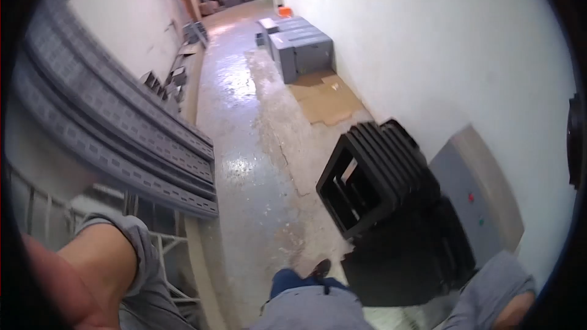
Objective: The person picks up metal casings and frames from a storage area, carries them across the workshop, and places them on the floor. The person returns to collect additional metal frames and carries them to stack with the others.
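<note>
My left forearm (107,260) is bent up at the lower left, in a grey sleeve. The reddish skin of my left hand (61,290) runs into the dark frame edge, with its fingers hidden. Just above it, long grey slotted metal channels (122,122) lie side by side, stretching from the upper left to near the middle. Whether the hand touches them, I cannot tell. At the lower right only part of my right arm (513,311) shows below its grey sleeve, and the right hand is out of view.
Black square frames (379,177) stand stacked by the right wall, next to a grey panel (474,189) with red and green spots. Grey cabinets (302,46) and flat cardboard (327,98) lie farther along. The wet, worn floor (238,146) runs ahead. Pale metal bars (168,244) stand at left.
</note>
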### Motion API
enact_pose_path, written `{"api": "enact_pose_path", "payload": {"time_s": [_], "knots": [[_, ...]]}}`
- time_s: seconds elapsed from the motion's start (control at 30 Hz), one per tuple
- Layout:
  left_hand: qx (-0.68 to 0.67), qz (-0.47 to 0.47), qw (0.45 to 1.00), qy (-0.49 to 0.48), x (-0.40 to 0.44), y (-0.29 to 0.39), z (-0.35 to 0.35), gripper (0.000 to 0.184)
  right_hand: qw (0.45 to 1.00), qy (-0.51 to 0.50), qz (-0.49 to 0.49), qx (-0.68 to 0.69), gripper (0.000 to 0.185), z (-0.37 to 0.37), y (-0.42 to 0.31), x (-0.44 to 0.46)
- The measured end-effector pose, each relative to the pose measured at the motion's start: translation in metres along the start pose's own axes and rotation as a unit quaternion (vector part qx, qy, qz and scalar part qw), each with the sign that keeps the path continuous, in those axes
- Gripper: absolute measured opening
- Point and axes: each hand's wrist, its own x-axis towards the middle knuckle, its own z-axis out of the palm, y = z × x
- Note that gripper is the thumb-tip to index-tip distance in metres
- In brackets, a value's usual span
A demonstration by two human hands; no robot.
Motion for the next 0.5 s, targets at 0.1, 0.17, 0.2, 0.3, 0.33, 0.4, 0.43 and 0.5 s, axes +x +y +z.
{"api": "enact_pose_path", "payload": {"time_s": [0.1,0.17,0.2,0.3,0.33,0.4,0.43,0.5], "knots": [[-0.045,0.017,0.999,0.002,-0.011,-0.045,0.050,0.032,0.999,0.039,0.013,-0.031,0.052,-0.015,0.026,0.000],[-0.086,0.031,0.996,0.002,-0.015,-0.072,0.083,0.032,0.997,0.064,0.014,-0.048,0.053,-0.020,0.035,0.000],[-0.111,0.032,0.993,0.007,-0.017,-0.085,0.099,0.032,0.995,0.077,0.021,-0.060,0.054,-0.025,0.038,0.001],[-0.138,0.067,0.988,0.024,-0.024,-0.117,0.132,0.031,0.989,0.089,0.025,-0.114,0.055,-0.040,0.043,0.001],[-0.142,0.082,0.986,0.038,-0.029,-0.126,0.144,0.031,0.986,0.088,0.032,-0.141,0.055,-0.044,0.043,-0.002],[-0.178,0.101,0.977,0.062,-0.032,-0.146,0.170,0.031,0.978,0.091,0.053,-0.181,0.056,-0.050,0.029,-0.003],[-0.207,0.109,0.970,0.067,-0.026,-0.160,0.183,0.031,0.971,0.108,0.061,-0.203,0.057,-0.053,0.016,0.001],[-0.235,0.136,0.959,0.077,-0.018,-0.182,0.200,0.031,0.957,0.121,0.058,-0.256,0.058,-0.061,-0.009,0.004]]}}
